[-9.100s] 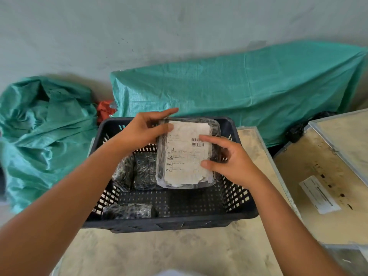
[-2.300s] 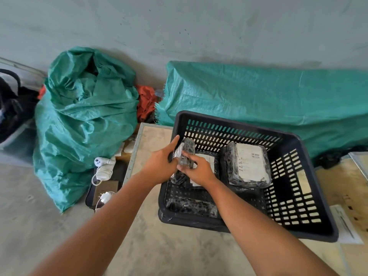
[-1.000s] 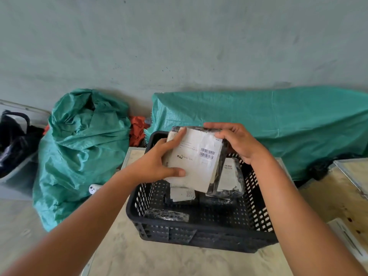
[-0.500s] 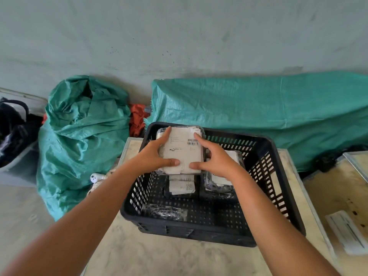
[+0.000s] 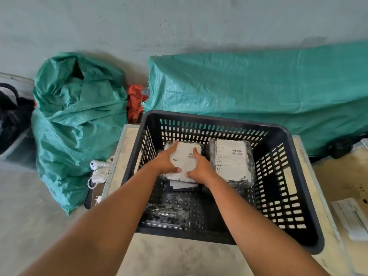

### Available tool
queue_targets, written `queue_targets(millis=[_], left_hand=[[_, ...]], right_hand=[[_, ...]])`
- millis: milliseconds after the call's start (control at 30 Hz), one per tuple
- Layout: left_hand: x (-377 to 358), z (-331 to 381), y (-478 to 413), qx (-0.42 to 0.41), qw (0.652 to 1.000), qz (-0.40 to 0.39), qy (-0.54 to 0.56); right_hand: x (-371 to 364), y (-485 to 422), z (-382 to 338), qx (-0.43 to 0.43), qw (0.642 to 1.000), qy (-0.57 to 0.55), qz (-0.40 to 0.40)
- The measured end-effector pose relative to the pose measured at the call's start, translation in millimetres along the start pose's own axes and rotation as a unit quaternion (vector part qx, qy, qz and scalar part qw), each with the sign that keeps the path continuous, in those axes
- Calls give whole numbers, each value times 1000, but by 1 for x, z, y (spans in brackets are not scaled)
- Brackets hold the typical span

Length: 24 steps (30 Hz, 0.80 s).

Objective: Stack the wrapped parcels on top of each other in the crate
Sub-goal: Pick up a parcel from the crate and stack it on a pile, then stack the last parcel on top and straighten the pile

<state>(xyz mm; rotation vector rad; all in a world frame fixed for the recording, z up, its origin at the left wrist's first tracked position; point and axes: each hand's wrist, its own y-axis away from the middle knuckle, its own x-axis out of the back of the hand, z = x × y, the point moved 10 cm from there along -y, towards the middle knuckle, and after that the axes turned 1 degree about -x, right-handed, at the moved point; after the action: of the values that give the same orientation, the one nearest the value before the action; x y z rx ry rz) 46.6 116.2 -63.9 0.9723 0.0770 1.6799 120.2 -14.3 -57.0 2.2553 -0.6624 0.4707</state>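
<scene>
A black slotted crate stands on a beige table. My left hand and my right hand both grip a plastic-wrapped parcel with a white label, low inside the crate's back left part. It rests on top of another labelled parcel whose edge shows beneath. To the right sits a larger wrapped parcel with its label up. A small dark wrapped parcel lies at the crate's front left.
Green woven sacks, one bulging at left and one long behind the crate, lean by the wall. White chargers lie on the floor left of the table. A paper label lies on a board at right.
The labelled parcel was held up over the crate a second ago. Both hands have lowered it onto the parcel at the back left, and the view has tilted down.
</scene>
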Motion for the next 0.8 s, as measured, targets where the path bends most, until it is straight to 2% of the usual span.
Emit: queue_targets(millis=[133,600,733,800], left_hand=[[-6,-14,-14,6,1000,-5,-3],[-8,-18,-16,39,998,-2,-42],[-1,-13,-2,63,996,31,-60],[10,0,10,53,996,60,-50]], right_hand=[[-11,-12,2,-28,999,23,-17],[-7,-9,2,-23,999,47,8],[-12,8,-10,-21,993,113,-10],[-6,15,-14,-3,994,106,-4]])
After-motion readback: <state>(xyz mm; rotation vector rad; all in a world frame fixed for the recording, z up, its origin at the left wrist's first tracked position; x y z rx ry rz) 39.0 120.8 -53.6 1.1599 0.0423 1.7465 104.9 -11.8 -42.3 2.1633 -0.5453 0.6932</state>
